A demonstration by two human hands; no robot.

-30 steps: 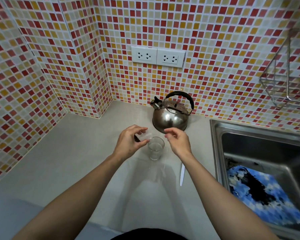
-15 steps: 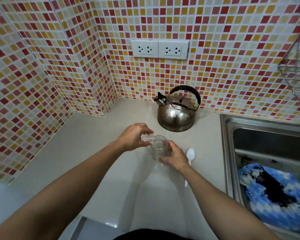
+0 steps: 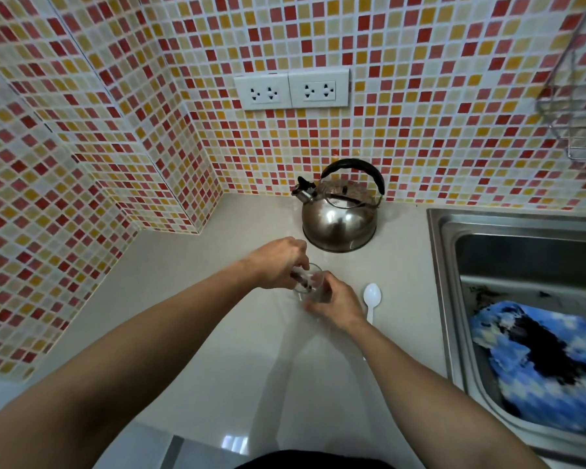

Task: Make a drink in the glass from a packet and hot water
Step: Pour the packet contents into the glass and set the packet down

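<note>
Red-and-yellow mosaic tile walls [image 3: 403, 130] with twin sockets [image 3: 291, 89] meet a pale countertop [image 3: 217, 367] beside a steel sink [image 3: 454, 299].

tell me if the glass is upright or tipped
Upright: the glass stands on the counter, rim up, steadied by the right hand.

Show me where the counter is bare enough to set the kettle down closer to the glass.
Bare counter lies left of the left hand, toward the tiled corner. Another patch sits between the kettle and the sink, above the spoon. It is crowded around the glass, where both hands meet.
</note>
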